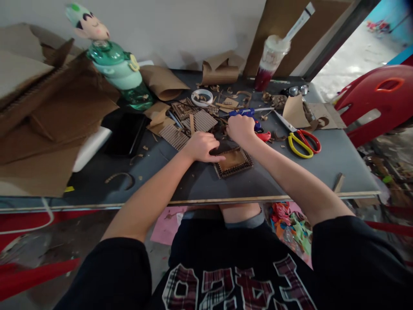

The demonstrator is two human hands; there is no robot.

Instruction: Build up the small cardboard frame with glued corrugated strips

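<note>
A small rectangular cardboard tray (235, 161) with a ridged, corrugated rim lies near the table's front edge. My left hand (202, 147) is at its upper left, thumb stretched out over the rim and fingers bent but apart from the thumb. Just beyond the tray, my right hand (241, 129) is closed with knuckles up; whatever is in its fingers is hidden. Right behind that hand lies a blue tool (242, 113), partly covered, and a red piece (264, 136) shows beside the wrist. Corrugated cardboard pieces (200, 122) are piled beyond my left hand.
Scissors (300, 143) with yellow and red handles lie to the right. A tape roll (202, 98), a drink cup (271, 60), a green figure-shaped bottle (121, 75) and glasses (298, 90) stand or lie farther back. A black phone (127, 134) and large cardboard (48, 129) occupy the left.
</note>
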